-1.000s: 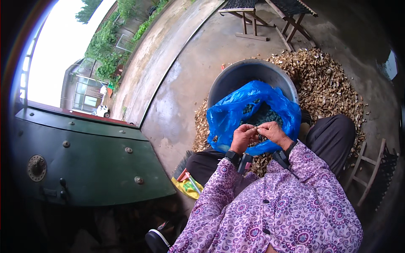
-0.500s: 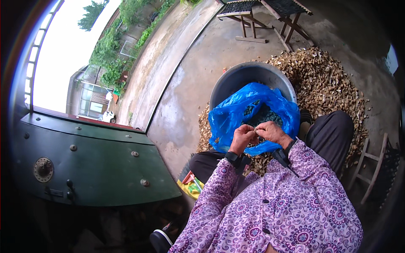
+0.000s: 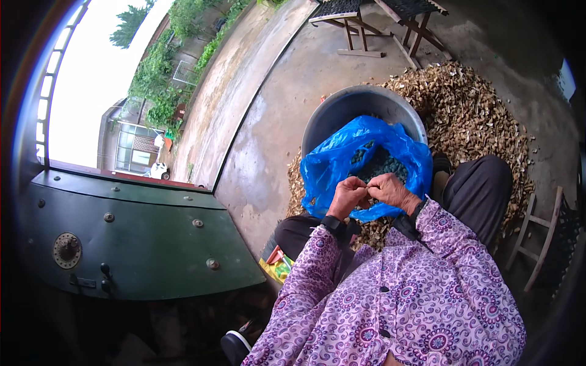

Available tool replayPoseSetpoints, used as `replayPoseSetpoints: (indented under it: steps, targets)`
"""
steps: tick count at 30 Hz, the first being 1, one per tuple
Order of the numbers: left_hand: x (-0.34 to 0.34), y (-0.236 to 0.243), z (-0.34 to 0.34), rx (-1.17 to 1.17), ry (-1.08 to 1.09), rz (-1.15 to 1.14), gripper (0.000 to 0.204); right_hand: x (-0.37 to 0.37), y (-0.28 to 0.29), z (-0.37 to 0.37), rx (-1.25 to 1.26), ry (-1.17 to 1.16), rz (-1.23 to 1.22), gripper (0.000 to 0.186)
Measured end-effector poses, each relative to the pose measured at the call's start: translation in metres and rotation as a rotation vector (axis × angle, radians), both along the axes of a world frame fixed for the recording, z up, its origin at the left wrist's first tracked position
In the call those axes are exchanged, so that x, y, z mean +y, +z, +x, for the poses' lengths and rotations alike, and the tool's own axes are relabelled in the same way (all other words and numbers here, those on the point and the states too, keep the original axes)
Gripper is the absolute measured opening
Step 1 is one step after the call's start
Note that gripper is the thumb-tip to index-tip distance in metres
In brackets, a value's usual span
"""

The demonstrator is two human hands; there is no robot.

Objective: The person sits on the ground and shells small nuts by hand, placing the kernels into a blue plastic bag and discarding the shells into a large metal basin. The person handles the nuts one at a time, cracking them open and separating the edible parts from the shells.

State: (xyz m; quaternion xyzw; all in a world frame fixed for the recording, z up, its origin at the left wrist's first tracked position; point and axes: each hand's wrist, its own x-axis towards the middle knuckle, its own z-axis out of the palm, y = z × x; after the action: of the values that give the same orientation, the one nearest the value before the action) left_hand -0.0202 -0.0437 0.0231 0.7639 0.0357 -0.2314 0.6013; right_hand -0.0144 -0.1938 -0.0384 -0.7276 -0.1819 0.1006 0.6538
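Over the near edge of a blue plastic bag, my left hand and my right hand meet fingertip to fingertip. Both are closed in a pinch on something too small to make out. The bag lies with its mouth spread inside a large grey metal basin. Small dark rounded pieces show within the bag just beyond my fingers. Below my wrists, light brown husks or shells cover the ground between my legs.
A big heap of brown husks or shells spreads right of the basin. Folding stools stand at the far side, another at the right. A green metal panel with round studs fills the left. A yellow bag lies by my left leg.
The view has shifted slightly. My hands stay pinched together over the bag, with the fingertips drawn a little closer to each other.
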Motion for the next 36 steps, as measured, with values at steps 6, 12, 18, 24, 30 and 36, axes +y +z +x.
replayPoseSetpoints:
  steps: [6, 12, 18, 24, 30, 36]
  targets:
    - [-0.003, -0.003, -0.005, 0.009, 0.054, -0.026, 0.011, 0.009, -0.011, -0.007, -0.119, -0.146, -0.049, 0.016]
    - [-0.002, -0.011, -0.008, 0.063, 0.153, -0.062, 0.012, 0.014, -0.008, -0.011, -0.163, -0.197, -0.107, 0.016]
    - [-0.001, -0.004, -0.012, 0.118, 0.124, -0.096, 0.012, 0.0, -0.009, 0.001, 0.045, 0.065, -0.091, 0.021]
    - [0.007, 0.0, -0.016, 0.146, 0.025, -0.122, 0.011, -0.007, 0.017, -0.002, 0.126, 0.21, -0.153, 0.021]
    - [0.004, 0.001, -0.02, 0.127, 0.087, -0.055, 0.01, 0.005, 0.012, -0.012, -0.04, 0.051, -0.184, 0.02]
    - [0.003, -0.009, -0.026, 0.128, 0.242, -0.155, 0.013, 0.009, 0.012, -0.015, -0.054, -0.001, -0.256, 0.02]
